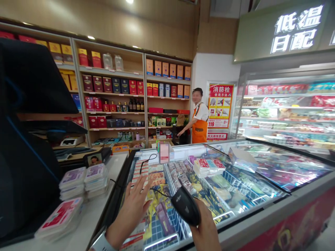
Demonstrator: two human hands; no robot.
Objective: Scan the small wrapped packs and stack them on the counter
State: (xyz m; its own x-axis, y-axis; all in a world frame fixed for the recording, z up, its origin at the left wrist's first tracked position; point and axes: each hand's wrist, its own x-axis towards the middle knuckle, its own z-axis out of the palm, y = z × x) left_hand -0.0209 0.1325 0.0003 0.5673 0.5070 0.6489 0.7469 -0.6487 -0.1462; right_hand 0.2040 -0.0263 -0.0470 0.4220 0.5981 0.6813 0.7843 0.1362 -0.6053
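Observation:
A black handheld scanner (185,206) is in my right hand (205,225), whose fingers wrap round its handle over the glass-topped freezer (230,223). A thin black cable runs from the scanner toward the left. My left hand (133,205) is held over the freezer's left side, fingers spread and nothing in it. Under the glass are wire baskets of packaged goods, with a purple package (164,219) near my hands. Stacked clear packs with red and white labels (209,166) lie on the glass. A small stand with a pink and white card (164,153) is at the freezer's far edge.
Packs with purple labels (72,177) and a red-labelled stack (59,219) sit on the left counter (91,216), beside a dark monitor (34,76). A white box (242,159) lies on the freezer. A person in an orange apron (200,125) stands beyond, near shelves of boxes (112,92).

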